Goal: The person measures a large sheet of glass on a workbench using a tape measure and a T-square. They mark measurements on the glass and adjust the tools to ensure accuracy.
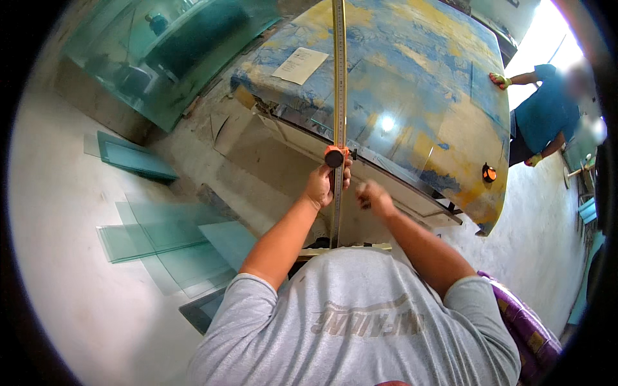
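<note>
My left hand [324, 184] is wrapped round a long metal ruler [340, 83], just under its orange slider with a round black knob [334, 158]. The ruler runs from close to my waist out over the table's far part. To the right of the slider, my right hand [374, 197] is in the air with curled fingers, a little blurred; what it holds, if anything, does not show. Beyond both hands a clear glass sheet [402, 116] lies on the table [444, 38], whose cover is mottled blue and yellow.
A paper sheet [300, 65] and an orange-black tape measure [489, 172] lie on the table. At its right edge stands a gloved co-worker [547, 116]. Glass panes [154, 239] lie at lower left, more glass [135, 157] behind; large panes [193, 58] lean far left. A purple bundle [531, 328] is lower right.
</note>
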